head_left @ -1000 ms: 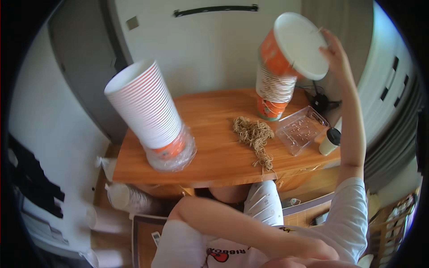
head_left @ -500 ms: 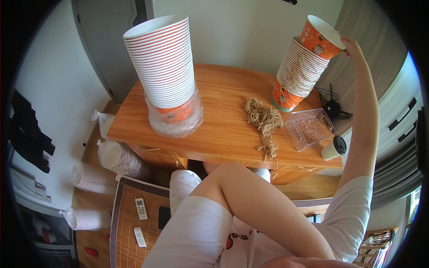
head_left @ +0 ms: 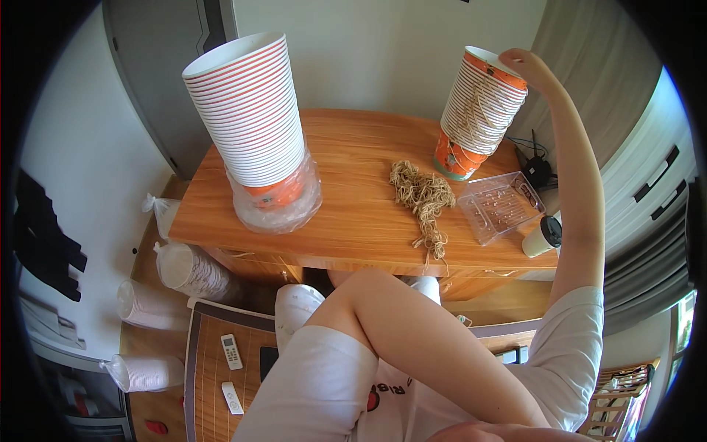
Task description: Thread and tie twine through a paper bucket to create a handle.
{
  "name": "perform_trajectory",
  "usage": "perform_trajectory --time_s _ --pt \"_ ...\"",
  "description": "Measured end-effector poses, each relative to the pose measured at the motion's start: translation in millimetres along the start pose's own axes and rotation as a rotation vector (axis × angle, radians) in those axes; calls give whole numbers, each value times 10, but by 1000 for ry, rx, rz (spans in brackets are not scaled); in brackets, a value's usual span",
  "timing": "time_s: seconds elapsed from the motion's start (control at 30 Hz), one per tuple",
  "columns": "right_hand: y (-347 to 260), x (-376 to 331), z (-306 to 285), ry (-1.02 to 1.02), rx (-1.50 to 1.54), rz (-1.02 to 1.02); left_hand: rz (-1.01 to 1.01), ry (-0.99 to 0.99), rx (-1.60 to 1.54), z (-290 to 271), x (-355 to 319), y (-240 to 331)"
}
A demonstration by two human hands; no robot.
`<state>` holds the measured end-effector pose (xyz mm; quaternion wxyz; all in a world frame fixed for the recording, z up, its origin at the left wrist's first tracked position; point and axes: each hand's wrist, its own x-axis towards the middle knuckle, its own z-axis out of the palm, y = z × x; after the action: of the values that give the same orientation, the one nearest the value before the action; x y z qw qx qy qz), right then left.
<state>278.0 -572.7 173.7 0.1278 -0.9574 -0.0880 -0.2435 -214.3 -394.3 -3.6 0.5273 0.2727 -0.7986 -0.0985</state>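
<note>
At the back right of the desk stands a tall stack of white-rimmed orange paper buckets (head_left: 482, 114), with brown twine (head_left: 475, 103) draped down its side. My right hand (head_left: 521, 65) is at the top of this stack, fingers curled over the rim of the uppermost orange paper bucket (head_left: 501, 72), which sits nested in the others. My left arm (head_left: 434, 339) is bent, its forearm crossing low in front of me. The left hand itself does not show. In front of the stack lies a tangled bundle of brown twine (head_left: 423, 195).
A larger bucket stack (head_left: 247, 118) in crumpled plastic stands on the desk's left (head_left: 346, 228). Right of the twine are a clear plastic tray (head_left: 501, 206) and a lidded cup (head_left: 541, 237). Wrapped stacks (head_left: 184, 269) line the floor at left. Remote controls (head_left: 231, 351) lie on a low mat-covered surface.
My right hand has moved left and slightly down with the top orange bucket, which now sits inside the stack instead of standing tilted above it. The view has shifted slightly.
</note>
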Motion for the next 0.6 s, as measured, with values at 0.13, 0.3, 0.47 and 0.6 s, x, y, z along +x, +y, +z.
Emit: perform_trajectory --time_s 0.13,0.3,0.47,0.6 --pt "-251 -156 71 -223 112 -142 -60 -15 -47 -88 -53 23" --pt "-381 -248 82 -273 96 -140 -139 -24 -92 -136 -104 15" --pt "-54 -267 163 -149 164 -224 -195 -64 -166 -119 -129 -20" --pt "-90 -288 259 -115 155 -218 -249 -83 -212 -197 -180 -41"
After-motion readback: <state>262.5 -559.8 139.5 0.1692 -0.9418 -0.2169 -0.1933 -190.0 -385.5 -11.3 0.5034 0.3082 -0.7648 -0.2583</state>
